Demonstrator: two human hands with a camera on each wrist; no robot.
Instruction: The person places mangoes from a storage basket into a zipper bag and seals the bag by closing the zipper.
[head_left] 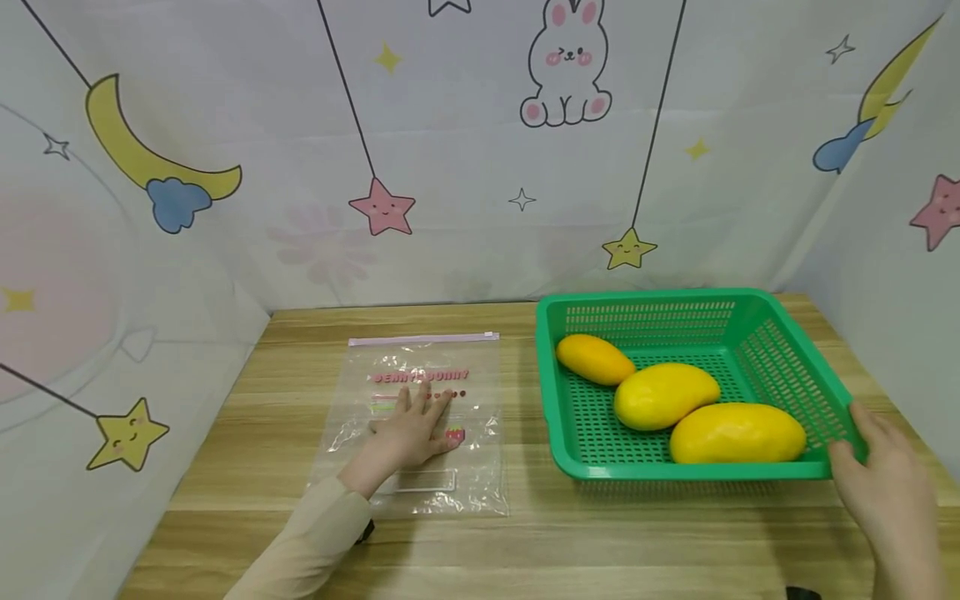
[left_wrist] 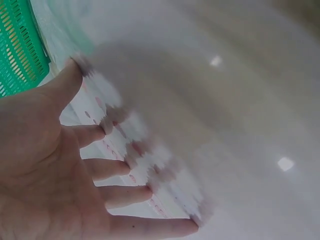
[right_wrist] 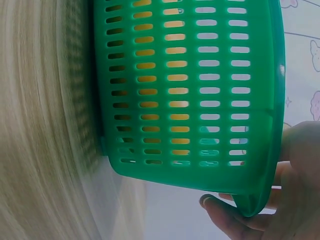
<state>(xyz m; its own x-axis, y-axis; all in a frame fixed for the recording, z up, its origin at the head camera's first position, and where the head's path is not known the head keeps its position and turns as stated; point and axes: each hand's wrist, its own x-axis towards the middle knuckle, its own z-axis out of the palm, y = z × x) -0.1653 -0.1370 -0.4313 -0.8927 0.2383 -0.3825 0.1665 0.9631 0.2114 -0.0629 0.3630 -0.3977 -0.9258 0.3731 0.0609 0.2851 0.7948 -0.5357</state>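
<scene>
So — bag [head_left: 480, 421] beneath splayed left grip [head_left: 407, 437], basket [head_left: 675, 472] corner inside curled right grip [head_left: 888, 475].

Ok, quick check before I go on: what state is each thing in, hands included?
Plastic bag: lying flat.
Zip strip: slider at its right end; open or sealed, can't tell.
Green basket: upright, holding fruit.
Yellow fruits: three, lying in the basket, no cuts visible.
Left hand: fingers spread, touching the bag.
Right hand: gripping the basket's near right corner.
Printed cloth: hanging.
</scene>
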